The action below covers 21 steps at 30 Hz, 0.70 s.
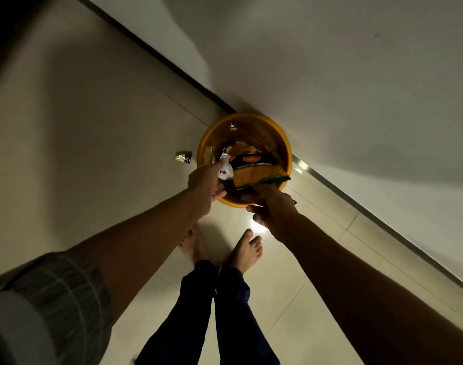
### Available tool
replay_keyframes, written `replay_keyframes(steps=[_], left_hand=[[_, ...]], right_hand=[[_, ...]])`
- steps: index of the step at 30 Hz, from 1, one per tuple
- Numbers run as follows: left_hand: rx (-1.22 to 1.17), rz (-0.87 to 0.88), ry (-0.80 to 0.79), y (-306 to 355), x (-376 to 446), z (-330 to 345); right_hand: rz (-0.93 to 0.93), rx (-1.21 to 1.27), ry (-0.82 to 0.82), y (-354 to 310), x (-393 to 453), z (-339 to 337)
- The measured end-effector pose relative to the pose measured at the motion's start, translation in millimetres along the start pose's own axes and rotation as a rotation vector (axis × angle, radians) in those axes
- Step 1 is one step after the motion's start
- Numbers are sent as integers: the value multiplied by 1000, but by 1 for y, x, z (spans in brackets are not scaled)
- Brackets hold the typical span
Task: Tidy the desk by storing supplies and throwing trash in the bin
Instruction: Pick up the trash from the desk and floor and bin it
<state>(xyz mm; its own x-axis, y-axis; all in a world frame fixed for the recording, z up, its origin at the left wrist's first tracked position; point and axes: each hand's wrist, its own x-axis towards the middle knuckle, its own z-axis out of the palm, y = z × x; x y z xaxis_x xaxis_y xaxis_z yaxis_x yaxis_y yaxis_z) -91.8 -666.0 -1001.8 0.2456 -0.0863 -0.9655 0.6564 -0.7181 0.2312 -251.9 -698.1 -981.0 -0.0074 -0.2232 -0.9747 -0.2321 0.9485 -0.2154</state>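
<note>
Two hands reach over one orange bin (283,143) standing on the tiled floor (93,127) against the wall. The right hand (274,209) grips one yellow-and-black snack packet (256,169) by its lower edge, fingers curled round it, the packet tilted over the bin's mouth. The left hand (205,187) pinches a crumpled white scrap (225,172) — also above the bin. Several wrappers lie inside. One small wrapper (183,157) lies on the floor just beside the bin. Two bare feet show below.
</note>
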Motion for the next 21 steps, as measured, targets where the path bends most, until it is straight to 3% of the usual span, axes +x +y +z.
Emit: replay_keyframes(steps=[11, 16, 21], left_hand=[[-114, -26, 59, -6, -63, -60], [-313, -6, 8, 6, -151, -94], [-412, 88, 23, 48, -270, -141]], right_hand=[[-36, -133, -23, -8, -72, 14], [-157, -226, -88, -32, -170, 27], [-409, -392, -162, -82, -309, 55]])
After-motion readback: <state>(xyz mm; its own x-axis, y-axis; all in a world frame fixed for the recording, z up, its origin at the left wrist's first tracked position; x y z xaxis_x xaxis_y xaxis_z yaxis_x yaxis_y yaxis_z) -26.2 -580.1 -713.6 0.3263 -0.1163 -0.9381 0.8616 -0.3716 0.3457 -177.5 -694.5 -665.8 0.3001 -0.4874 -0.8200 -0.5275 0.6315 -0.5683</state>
